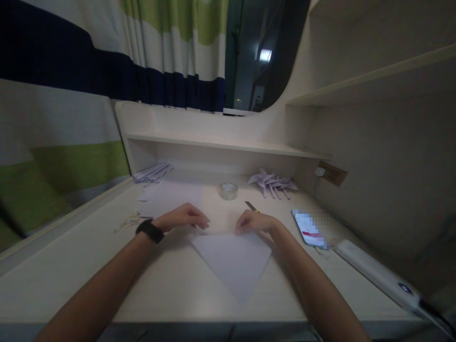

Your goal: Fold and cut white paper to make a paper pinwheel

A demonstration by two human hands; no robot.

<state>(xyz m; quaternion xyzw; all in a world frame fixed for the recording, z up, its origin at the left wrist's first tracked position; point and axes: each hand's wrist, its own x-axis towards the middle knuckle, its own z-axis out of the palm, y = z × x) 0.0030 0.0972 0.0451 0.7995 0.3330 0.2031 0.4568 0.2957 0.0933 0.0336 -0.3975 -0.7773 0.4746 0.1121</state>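
While both hands bear down on the far edge of the folded paper triangle [233, 261], the crease appears to be the step in hand. The left hand [185, 217], with a black wristband [149, 231] on its wrist, lies flat with fingers extended and pressed to the paper's far left part; it grips nothing. The right hand [254, 222] is curled, fingertips down on the far right part; whether it pinches the edge or only presses cannot be told. The triangle lies on the desk [89, 266], near the middle, its point toward the near edge.

To crease well, judged from this layout: hold one hand still as an anchor, run the other along the fold from the centre outward, and keep the layers aligned before applying pressure.

Items around the work:
- a roll of clear tape [228, 190], beyond the hands;
- flat paper sheets [171, 197], far left of the hands;
- folded paper pinwheels [272, 183], far right;
- a smartphone [309, 229], right of the right hand, screen blurred.

Low light limits detail. A slim tool [251, 205] beyond the right hand is partly covered; it may be a cutter. Pale objects [128, 221] left of the wristband are indistinct. A white device [377, 275] at the right is cut off by the frame. The fold line itself lies under the fingers.
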